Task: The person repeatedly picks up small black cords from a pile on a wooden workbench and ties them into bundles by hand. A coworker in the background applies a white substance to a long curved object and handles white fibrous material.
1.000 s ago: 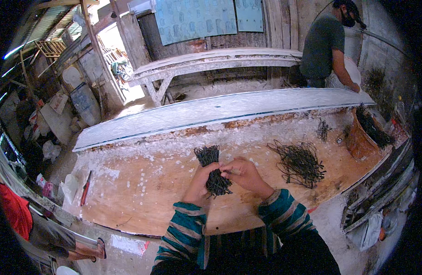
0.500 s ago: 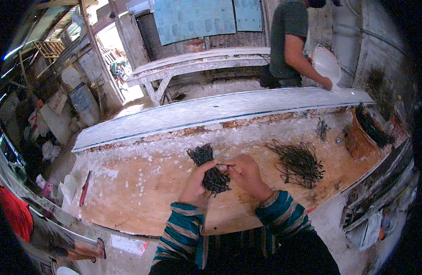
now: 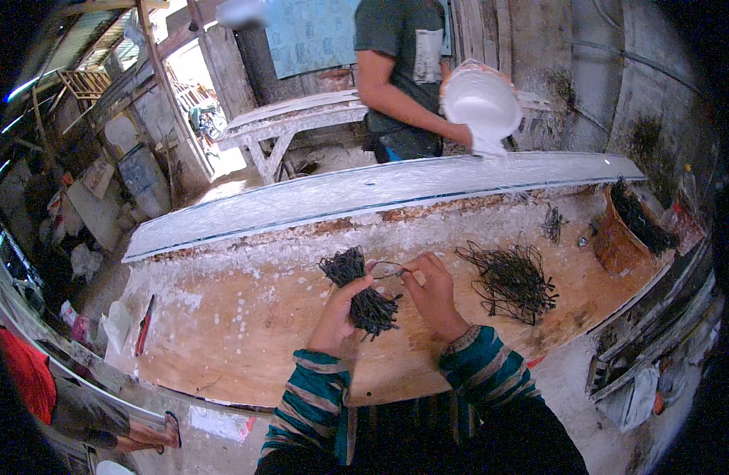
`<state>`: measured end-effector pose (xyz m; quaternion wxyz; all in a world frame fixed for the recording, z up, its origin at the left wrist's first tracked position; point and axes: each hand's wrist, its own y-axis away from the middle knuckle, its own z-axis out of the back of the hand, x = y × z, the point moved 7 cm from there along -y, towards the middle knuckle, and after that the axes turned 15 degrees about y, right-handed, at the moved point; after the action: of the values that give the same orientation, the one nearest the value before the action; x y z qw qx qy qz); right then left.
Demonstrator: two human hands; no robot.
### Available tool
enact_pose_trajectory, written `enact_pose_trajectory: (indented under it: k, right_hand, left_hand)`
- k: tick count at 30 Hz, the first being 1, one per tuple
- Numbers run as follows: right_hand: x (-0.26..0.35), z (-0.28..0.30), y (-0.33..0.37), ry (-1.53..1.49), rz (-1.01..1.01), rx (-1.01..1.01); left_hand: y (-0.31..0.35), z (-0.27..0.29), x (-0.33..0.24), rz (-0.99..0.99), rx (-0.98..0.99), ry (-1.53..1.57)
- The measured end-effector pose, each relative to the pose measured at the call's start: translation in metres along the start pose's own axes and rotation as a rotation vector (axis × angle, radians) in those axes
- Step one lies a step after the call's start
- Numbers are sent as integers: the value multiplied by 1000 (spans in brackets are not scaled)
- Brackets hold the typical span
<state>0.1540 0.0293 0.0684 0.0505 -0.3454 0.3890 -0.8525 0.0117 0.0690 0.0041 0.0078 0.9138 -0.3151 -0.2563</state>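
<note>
Closed around the middle of a thick bundle of black looped cords (image 3: 372, 311) is my left hand (image 3: 335, 318). The bundle slants above the wooden tabletop, its looped end up and its knotted-looking ends toward me. Between thumb and fingers, my right hand (image 3: 435, 294) pinches a thin black cord (image 3: 389, 264) that curves across to the bundle beside my left thumb. Whether this cord belongs to the bundle or is separate I cannot tell. A loose pile of similar black cords (image 3: 511, 283) lies to the right of my right hand.
On the wooden table (image 3: 245, 340), a red-and-black cutter-like tool (image 3: 145, 324) lies at left. A tilted orange-brown bucket (image 3: 615, 244) of black cords sits at right. Beyond runs a long white panel (image 3: 317, 199), where a co-worker (image 3: 400, 79) holds a white-coated basin (image 3: 481, 107). Another person (image 3: 32, 376) is at lower left.
My right hand has drawn slightly away from the bundle, pulling the cord into a wider visible curve. The co-worker has moved left along the white panel with the basin.
</note>
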Motion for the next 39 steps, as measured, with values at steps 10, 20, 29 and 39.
enact_pose_trajectory:
  k: [10,20,29,39]
  right_hand:
    - [2,0,-1,272,89,-31]
    - [11,-15,7,50,205,147]
    - [23,-15,7,68,319,172]
    - [22,-15,7,-22,281,228]
  left_hand:
    - [4,-15,1,-101,57,-179]
    - [9,-24,11,-37,75,-100]
    - [2,-7,5,-63,3,21]
    - [-5,1,3,-122,3,-52]
